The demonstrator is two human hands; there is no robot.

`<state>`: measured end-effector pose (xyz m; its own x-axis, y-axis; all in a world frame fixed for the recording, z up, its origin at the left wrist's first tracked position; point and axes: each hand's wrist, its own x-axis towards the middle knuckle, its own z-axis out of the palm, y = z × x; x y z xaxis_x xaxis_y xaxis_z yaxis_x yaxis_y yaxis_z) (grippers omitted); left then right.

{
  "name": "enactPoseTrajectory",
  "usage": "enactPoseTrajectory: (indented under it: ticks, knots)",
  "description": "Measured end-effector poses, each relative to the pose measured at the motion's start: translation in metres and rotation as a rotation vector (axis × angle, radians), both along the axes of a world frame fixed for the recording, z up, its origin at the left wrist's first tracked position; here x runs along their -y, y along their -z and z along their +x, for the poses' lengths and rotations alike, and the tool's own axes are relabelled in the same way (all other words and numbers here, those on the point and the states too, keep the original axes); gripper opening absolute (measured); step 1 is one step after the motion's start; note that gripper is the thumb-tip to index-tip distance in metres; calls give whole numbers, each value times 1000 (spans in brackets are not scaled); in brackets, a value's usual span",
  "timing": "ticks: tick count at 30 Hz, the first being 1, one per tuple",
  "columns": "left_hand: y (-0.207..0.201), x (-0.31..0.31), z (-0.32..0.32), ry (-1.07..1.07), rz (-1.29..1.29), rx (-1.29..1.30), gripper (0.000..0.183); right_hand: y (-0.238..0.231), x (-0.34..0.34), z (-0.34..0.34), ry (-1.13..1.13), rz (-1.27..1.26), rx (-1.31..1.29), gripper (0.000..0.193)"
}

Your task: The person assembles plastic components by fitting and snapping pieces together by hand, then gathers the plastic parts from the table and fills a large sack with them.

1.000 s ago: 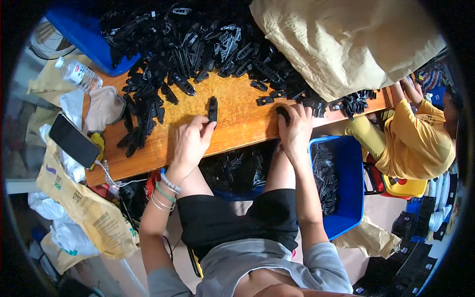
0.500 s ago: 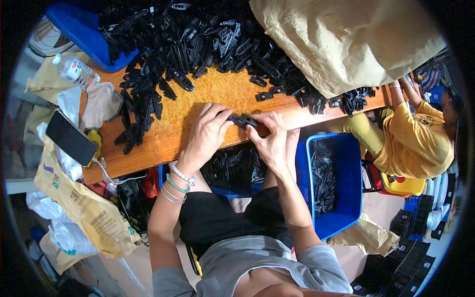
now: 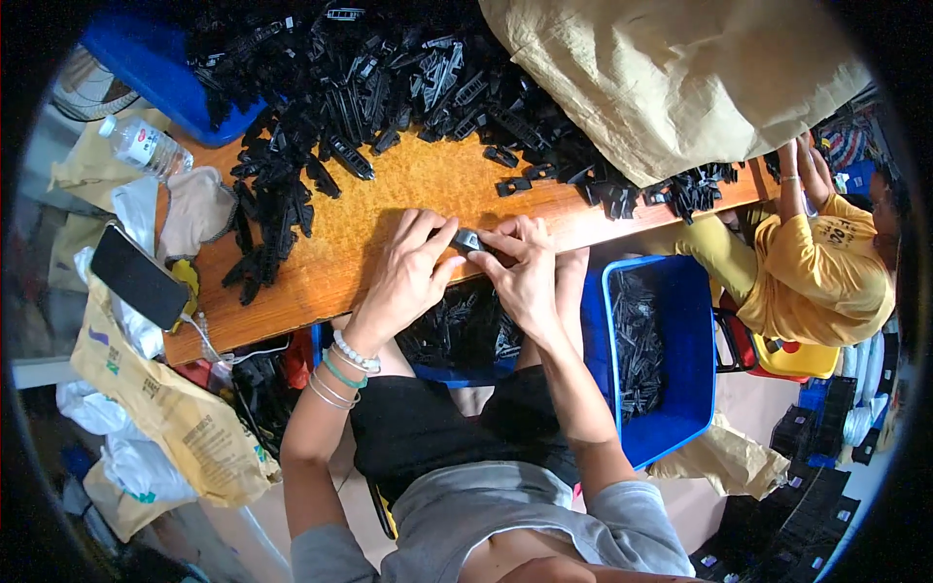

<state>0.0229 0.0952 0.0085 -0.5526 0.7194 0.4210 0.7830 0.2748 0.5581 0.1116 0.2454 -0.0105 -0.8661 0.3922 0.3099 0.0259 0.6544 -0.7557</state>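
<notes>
Over the front edge of the wooden table (image 3: 282,316), a small black plastic part (image 3: 468,239) with a shiny upper face is between my two hands. My right hand (image 3: 525,267) pinches its right end between thumb and fingers. At its left end are the bent thumb and index finger of my left hand (image 3: 408,272), the index fingertip against the part. My fingers hide much of its shape. Beyond my hands, a large heap of black plastic parts (image 3: 360,87) covers the back of the table, and a few loose black parts (image 3: 513,186) lie nearer.
Blue bins of black parts stand between my knees (image 3: 457,374) and at my right (image 3: 690,418). Brown paper (image 3: 671,87) covers the table's far right. A phone (image 3: 141,280), bottle (image 3: 146,146) and cloth glove (image 3: 194,209) are at left. A person in yellow (image 3: 826,262) sits at right.
The black part has turned between my fingers and now shows a shiny face. My left thumb and index finger have spread apart a little. My right hand has shifted slightly left.
</notes>
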Motion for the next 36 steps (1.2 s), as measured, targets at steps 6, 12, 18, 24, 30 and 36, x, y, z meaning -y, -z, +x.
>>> enactPoseTrajectory:
  ticks: [6, 12, 18, 24, 30, 36]
  knots:
    - [0, -6, -40, 47, -25, 57, 29, -21, -22, 19, -275, -35, 130, 33]
    - [-14, -106, -81, 19, 9, -408, 28, 0, -46, -28, 64, 465, -39, 34]
    - [-20, -112, -91, 32, 9, -470, 20, 0, -46, -25, 69, 408, -107, 31]
    - [-11, -20, -32, -29, -203, -270, 6, -1, -39, 2, 228, -198, -231, 21]
    - [11, 17, 1, 0, -73, -302, 12, -21, -19, 2, 39, -541, 82, 27]
    - [8, 20, -5, -129, 62, -178, 20, -8, -7, -2, -122, -242, 90, 31]
